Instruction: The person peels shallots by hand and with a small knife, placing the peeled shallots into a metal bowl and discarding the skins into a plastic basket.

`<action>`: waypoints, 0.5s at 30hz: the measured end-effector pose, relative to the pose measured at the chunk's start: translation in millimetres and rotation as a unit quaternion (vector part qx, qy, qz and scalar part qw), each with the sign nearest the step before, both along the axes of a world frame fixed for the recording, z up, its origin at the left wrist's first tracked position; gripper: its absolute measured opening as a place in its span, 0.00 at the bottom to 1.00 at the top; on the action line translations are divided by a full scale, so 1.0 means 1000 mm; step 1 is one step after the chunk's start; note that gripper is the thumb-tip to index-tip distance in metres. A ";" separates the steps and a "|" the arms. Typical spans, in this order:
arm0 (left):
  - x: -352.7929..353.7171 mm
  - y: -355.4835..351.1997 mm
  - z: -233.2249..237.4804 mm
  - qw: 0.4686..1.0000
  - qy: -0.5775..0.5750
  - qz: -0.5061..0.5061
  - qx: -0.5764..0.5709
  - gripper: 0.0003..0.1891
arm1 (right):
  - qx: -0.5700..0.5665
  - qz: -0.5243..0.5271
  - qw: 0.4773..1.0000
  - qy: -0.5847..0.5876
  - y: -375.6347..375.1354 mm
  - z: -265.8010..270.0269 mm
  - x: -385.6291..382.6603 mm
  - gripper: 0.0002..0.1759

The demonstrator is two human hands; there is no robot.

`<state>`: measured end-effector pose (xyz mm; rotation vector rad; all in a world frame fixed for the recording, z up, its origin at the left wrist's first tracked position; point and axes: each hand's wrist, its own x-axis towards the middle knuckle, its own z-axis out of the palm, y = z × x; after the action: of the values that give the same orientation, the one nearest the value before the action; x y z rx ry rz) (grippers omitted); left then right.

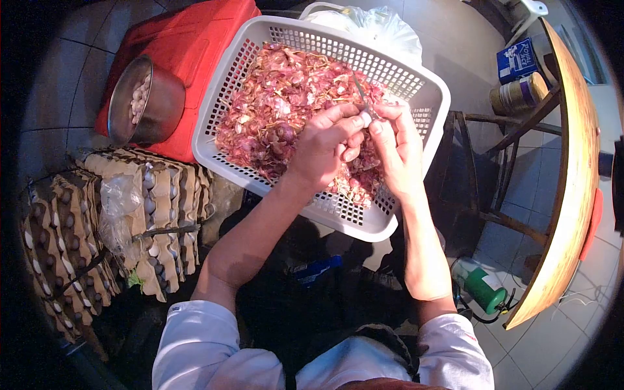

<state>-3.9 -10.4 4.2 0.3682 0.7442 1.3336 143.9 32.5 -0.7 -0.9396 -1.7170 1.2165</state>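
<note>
My left hand (328, 143) and right hand (398, 142) are meeting over the basket (207, 140).
My arms are reaching forward, leaning toward each other. My right hand is hiding the knife's (359, 86) handle, and fingers are covering most of a small pale piece (366, 119). My left fingers are pinching that piece; my right hand is gripping the knife, its blade pointing away. Red onions (273, 97) are lying below both hands.

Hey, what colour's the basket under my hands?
The basket is pale grey, best seen in the head view.
</note>
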 end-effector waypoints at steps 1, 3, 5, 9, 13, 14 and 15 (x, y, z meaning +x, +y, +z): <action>0.001 -0.001 0.002 1.000 -0.008 -0.001 -0.003 0.12 | -0.033 0.003 0.999 0.014 -0.001 -0.001 0.002 0.15; 0.002 -0.001 0.003 1.000 -0.028 -0.001 -0.009 0.13 | -0.098 0.011 0.994 0.042 -0.003 -0.001 0.002 0.15; 0.000 -0.001 0.003 0.998 -0.053 0.000 -0.015 0.14 | -0.129 -0.002 0.987 0.098 -0.003 0.003 -0.002 0.14; 0.001 0.001 -0.002 1.000 -0.030 0.010 0.003 0.14 | -0.181 -0.040 0.969 0.166 0.002 -0.003 0.001 0.13; -0.003 0.003 -0.003 0.999 0.011 -0.005 0.039 0.17 | -0.238 -0.081 0.945 0.211 0.004 0.005 -0.002 0.13; -0.005 0.003 -0.003 0.998 0.029 -0.009 0.050 0.17 | -0.243 -0.094 0.946 0.193 0.006 0.006 0.001 0.16; -0.009 0.004 -0.005 0.998 0.055 -0.019 0.036 0.17 | -0.238 -0.114 0.953 0.149 0.006 0.012 0.003 0.17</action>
<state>-12.6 -6.8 -1.2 0.5134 0.7778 1.3143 146.9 38.0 11.0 -1.1280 -1.0636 1.5563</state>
